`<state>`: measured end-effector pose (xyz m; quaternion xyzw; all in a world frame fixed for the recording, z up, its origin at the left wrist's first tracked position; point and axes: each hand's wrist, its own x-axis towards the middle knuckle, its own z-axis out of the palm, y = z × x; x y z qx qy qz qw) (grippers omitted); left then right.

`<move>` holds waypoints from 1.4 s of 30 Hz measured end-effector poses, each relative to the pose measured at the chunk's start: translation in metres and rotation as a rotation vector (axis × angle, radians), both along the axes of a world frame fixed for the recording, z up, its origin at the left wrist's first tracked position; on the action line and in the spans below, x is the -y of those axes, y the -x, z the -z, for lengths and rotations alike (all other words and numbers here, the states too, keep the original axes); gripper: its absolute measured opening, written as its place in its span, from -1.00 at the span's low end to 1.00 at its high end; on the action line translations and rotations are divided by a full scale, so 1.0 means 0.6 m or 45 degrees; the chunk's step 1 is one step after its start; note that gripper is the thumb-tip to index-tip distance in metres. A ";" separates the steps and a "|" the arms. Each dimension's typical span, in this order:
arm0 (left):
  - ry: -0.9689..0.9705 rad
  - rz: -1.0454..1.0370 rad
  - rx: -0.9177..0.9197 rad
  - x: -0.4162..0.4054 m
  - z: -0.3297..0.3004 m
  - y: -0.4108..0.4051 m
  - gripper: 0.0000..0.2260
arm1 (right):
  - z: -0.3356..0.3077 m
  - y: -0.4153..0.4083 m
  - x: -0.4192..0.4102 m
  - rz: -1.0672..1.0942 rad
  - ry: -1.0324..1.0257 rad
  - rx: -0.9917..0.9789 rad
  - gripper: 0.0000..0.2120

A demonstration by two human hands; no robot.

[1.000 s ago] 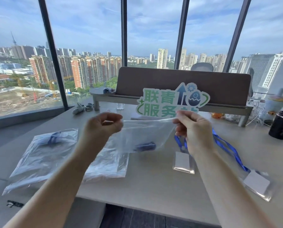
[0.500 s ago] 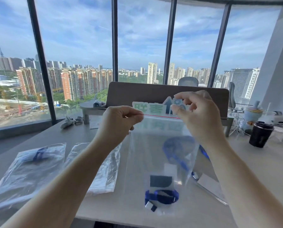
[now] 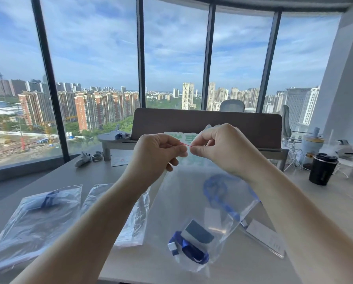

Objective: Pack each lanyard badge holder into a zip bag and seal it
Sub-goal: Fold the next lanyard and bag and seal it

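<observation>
Left hand (image 3: 159, 152) & right hand (image 3: 218, 148) pinch zip bag (image 3: 183, 201) top – badge holder (image 3: 194, 240) inside

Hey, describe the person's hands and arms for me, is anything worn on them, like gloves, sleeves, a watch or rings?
Both are bare. The left hand and right hand wear no gloves, and no rings show on the visible fingers. Both forearms are uncovered as far as the frame's lower edge: no sleeves, watch, bracelet or markings in view.

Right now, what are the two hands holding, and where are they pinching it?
Both the left hand and right hand pinch the clear plastic zip bag at its red zip strip along the top edge.
</observation>
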<state>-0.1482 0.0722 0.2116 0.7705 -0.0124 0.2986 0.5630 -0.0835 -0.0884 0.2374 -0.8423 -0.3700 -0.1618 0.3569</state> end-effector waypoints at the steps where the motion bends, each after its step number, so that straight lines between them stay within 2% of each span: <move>1: 0.004 0.006 0.003 0.001 -0.001 0.000 -0.97 | -0.002 0.001 -0.002 -0.011 0.005 0.000 -0.92; 13: -0.053 -0.143 0.119 0.005 0.016 -0.005 -0.89 | 0.018 0.016 -0.024 0.107 0.112 0.152 -0.88; 21: 0.105 -0.314 0.170 -0.061 0.017 0.005 -0.86 | 0.042 -0.008 0.000 0.099 0.102 0.024 -0.89; 25: 0.152 -0.404 0.204 -0.097 0.017 0.017 -0.78 | 0.050 -0.014 0.007 0.095 0.118 -0.022 -0.87; 32: 0.236 -0.491 0.232 -0.158 0.019 0.057 -0.84 | 0.053 -0.007 -0.004 0.029 0.079 -0.047 -0.88; 38: 0.280 -0.481 0.194 -0.225 0.024 0.096 -0.87 | 0.044 0.001 -0.082 -0.039 -0.071 0.028 -0.87; 42: 0.394 -0.462 0.120 -0.313 0.034 0.101 -0.86 | 0.037 -0.033 -0.202 -0.203 -0.163 -0.208 -0.85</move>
